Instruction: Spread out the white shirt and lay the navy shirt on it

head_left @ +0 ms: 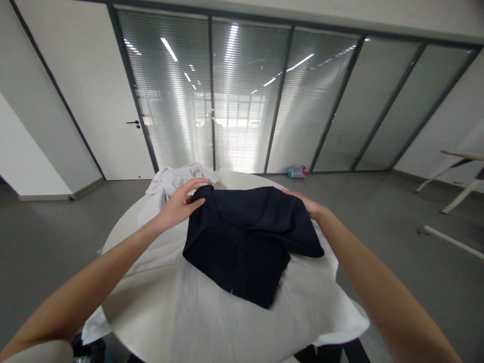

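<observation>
- Centrally, a dark garment lies on a round white table, over white cloth that drapes past the near and right edges.
- Left hand pinches the garment's far left corner, thumb on top of the fabric and fingers curled behind the edge, likely so the corner can be lifted or folded over.
- Right hand sits at the far right corner; its fingers are mostly hidden behind the fabric, so I cannot tell whether it grips or only presses.
- Both hands at opposite far corners keep that edge stretched; the near part hangs slack in a point towards the person.
- More white fabric is bunched at the table's far left, just behind the left hand.
- Beyond, a small blue and pink object lies on the floor by the glass wall.
</observation>
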The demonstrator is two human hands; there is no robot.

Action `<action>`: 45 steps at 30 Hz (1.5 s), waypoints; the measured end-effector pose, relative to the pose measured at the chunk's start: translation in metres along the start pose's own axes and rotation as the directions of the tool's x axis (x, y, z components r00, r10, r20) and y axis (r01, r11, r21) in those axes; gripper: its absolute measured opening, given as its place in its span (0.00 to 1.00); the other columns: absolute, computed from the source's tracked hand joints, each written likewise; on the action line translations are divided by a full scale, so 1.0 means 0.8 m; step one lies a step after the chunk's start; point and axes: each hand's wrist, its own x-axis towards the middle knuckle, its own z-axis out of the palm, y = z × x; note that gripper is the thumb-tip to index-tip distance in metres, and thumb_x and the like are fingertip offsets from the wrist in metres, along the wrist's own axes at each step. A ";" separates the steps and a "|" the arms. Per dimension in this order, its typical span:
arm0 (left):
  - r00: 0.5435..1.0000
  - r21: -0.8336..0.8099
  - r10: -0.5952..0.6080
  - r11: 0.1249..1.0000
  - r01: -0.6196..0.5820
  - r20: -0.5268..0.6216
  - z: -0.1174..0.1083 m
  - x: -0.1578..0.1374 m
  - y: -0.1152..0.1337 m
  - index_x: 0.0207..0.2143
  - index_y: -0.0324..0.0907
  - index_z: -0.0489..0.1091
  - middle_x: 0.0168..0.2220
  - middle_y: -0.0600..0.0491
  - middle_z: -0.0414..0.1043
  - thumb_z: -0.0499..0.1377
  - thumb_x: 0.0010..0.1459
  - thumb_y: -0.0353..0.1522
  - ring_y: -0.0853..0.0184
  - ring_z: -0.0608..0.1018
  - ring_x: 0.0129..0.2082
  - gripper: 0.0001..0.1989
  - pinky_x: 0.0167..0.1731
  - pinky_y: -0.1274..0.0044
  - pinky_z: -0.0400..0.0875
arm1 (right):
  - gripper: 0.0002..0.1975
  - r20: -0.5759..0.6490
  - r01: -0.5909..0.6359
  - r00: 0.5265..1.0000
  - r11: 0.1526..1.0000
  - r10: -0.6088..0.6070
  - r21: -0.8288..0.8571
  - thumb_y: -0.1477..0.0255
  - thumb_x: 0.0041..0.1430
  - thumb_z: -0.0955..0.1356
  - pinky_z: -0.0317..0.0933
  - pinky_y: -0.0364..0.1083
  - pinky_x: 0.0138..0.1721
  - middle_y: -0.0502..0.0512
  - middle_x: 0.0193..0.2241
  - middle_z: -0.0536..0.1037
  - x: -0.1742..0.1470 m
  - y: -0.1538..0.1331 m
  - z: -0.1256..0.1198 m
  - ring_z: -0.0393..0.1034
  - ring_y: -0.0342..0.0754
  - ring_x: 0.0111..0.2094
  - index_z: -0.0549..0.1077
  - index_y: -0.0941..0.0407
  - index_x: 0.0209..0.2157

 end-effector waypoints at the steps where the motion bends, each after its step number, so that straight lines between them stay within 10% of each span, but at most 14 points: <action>1: 0.999 -0.038 -0.019 0.999 0.017 -0.038 -0.003 -0.001 0.002 0.55 0.47 0.69 0.42 0.51 0.74 0.64 0.54 0.38 0.64 0.79 0.35 0.24 0.34 0.71 0.79 | 0.20 0.094 -0.029 0.995 0.998 0.024 0.051 0.54 0.57 0.72 0.72 0.54 0.43 0.56 0.40 0.82 -0.003 -0.003 -0.005 0.77 0.55 0.42 0.79 0.56 0.42; 4: 0.993 -0.133 -0.059 0.990 0.044 -0.106 -0.012 -0.003 0.009 0.54 0.46 0.69 0.39 0.51 0.75 0.66 0.52 0.38 0.64 0.80 0.34 0.27 0.35 0.70 0.80 | 0.24 0.276 -0.127 0.958 0.974 0.072 0.190 0.53 0.48 0.76 0.70 0.55 0.47 0.56 0.38 0.82 -0.006 -0.015 -0.012 0.76 0.55 0.41 0.79 0.57 0.40; 10: 0.926 -0.145 0.030 0.985 -0.091 -0.376 -0.050 0.039 0.023 0.52 0.45 0.68 0.38 0.52 0.76 0.68 0.51 0.40 0.65 0.80 0.34 0.27 0.36 0.71 0.80 | 0.25 -0.176 0.137 0.980 0.955 -0.092 0.262 0.49 0.48 0.74 0.68 0.53 0.45 0.51 0.31 0.77 0.027 -0.072 -0.019 0.72 0.51 0.38 0.72 0.57 0.35; 17: 0.687 0.008 0.349 0.895 -0.447 -0.637 -0.103 0.056 0.076 0.47 0.44 0.68 0.36 0.58 0.74 0.70 0.51 0.40 0.71 0.76 0.35 0.24 0.38 0.77 0.74 | 0.15 -0.613 0.564 0.604 0.817 -0.509 -0.124 0.56 0.65 0.66 0.62 0.54 0.54 0.56 0.46 0.73 0.017 -0.175 -0.024 0.68 0.53 0.51 0.69 0.54 0.43; 20: 0.856 -0.084 0.302 0.926 -0.368 -0.419 -0.123 0.008 0.091 0.40 0.44 0.74 0.30 0.56 0.75 0.69 0.50 0.40 0.70 0.75 0.28 0.16 0.28 0.79 0.72 | 0.15 -0.408 0.551 0.718 0.819 -0.564 -0.163 0.56 0.61 0.69 0.64 0.53 0.50 0.57 0.45 0.75 -0.034 -0.170 -0.015 0.70 0.54 0.48 0.72 0.53 0.38; 22: 0.991 -0.065 0.133 0.989 -0.131 0.032 -0.138 -0.028 0.095 0.39 0.44 0.77 0.28 0.53 0.76 0.70 0.48 0.44 0.67 0.76 0.25 0.19 0.24 0.77 0.71 | 0.16 -0.035 0.475 0.873 0.864 -0.487 -0.164 0.56 0.55 0.73 0.65 0.52 0.46 0.55 0.38 0.77 -0.073 -0.150 -0.011 0.72 0.53 0.42 0.74 0.54 0.34; 24: 0.880 0.070 -0.080 0.996 0.053 0.468 -0.149 -0.055 0.096 0.45 0.43 0.78 0.30 0.49 0.78 0.72 0.44 0.46 0.61 0.79 0.28 0.27 0.27 0.75 0.73 | 0.16 0.375 0.314 0.897 0.934 -0.232 -0.173 0.55 0.56 0.72 0.65 0.49 0.41 0.54 0.34 0.79 -0.107 -0.126 -0.011 0.73 0.52 0.37 0.77 0.54 0.33; 26: 0.729 0.159 -0.194 0.980 0.118 0.656 -0.149 -0.067 0.093 0.54 0.45 0.74 0.35 0.47 0.80 0.70 0.48 0.46 0.58 0.81 0.33 0.32 0.32 0.73 0.74 | 0.18 0.569 0.156 0.822 0.961 0.001 -0.227 0.54 0.60 0.68 0.64 0.48 0.37 0.55 0.32 0.80 -0.128 -0.107 -0.014 0.73 0.51 0.35 0.79 0.55 0.34; 35: 0.736 0.421 -0.312 0.906 0.040 0.601 -0.013 -0.023 0.038 0.56 0.43 0.72 0.44 0.47 0.79 0.58 0.60 0.50 0.61 0.80 0.40 0.28 0.39 0.76 0.69 | 0.16 0.145 0.046 0.989 0.895 0.021 -0.444 0.58 0.63 0.66 0.63 0.48 0.39 0.56 0.37 0.80 -0.093 -0.086 0.004 0.72 0.51 0.36 0.78 0.54 0.44; 41: 0.875 0.730 -0.396 0.679 0.074 0.279 0.067 -0.014 -0.019 0.31 0.38 0.74 0.30 0.43 0.74 0.55 0.60 0.53 0.53 0.77 0.34 0.26 0.37 0.68 0.65 | 0.25 -0.124 -0.317 0.940 0.683 0.317 -0.658 0.54 0.65 0.63 0.64 0.54 0.42 0.67 0.45 0.78 -0.084 -0.053 0.064 0.73 0.64 0.47 0.68 0.56 0.56; 45: 0.895 0.634 -0.354 0.765 0.112 0.270 0.074 -0.010 -0.049 0.28 0.40 0.72 0.27 0.48 0.72 0.61 0.56 0.49 0.59 0.75 0.29 0.20 0.34 0.71 0.64 | 0.27 -0.162 -0.403 0.908 0.695 0.387 -0.596 0.54 0.64 0.64 0.64 0.54 0.40 0.67 0.44 0.78 -0.093 -0.027 0.087 0.75 0.64 0.43 0.63 0.54 0.58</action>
